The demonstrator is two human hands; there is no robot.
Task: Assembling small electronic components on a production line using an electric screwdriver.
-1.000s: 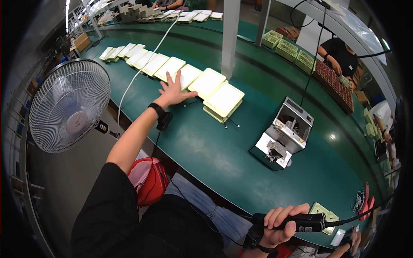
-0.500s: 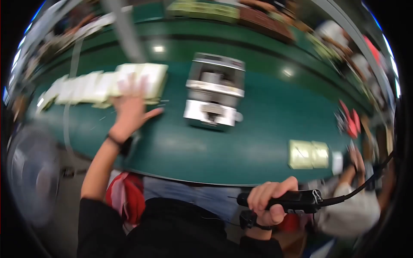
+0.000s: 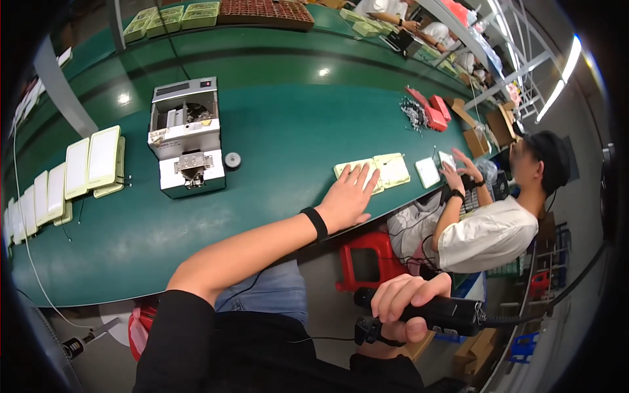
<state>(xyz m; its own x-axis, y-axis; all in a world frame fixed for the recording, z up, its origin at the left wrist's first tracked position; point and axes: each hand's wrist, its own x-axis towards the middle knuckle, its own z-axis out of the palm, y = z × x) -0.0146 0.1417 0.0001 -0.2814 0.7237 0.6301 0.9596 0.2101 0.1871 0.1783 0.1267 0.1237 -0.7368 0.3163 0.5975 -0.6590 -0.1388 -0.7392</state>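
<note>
Dragging my empty, spread left hand [image 3: 347, 199] could skew pale-green plastic casings [image 3: 394, 170]; my right hand [image 3: 407, 302] clasps a black cylindrical tool [image 3: 458, 317].

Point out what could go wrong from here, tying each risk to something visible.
The left hand is at the green cases near the edge of the table; a careless pull might drop one.
The black tool in the right hand trails a cable, which could snag near the co-worker.
The white panels overlap in a row, so a knock might set several sliding.
</note>
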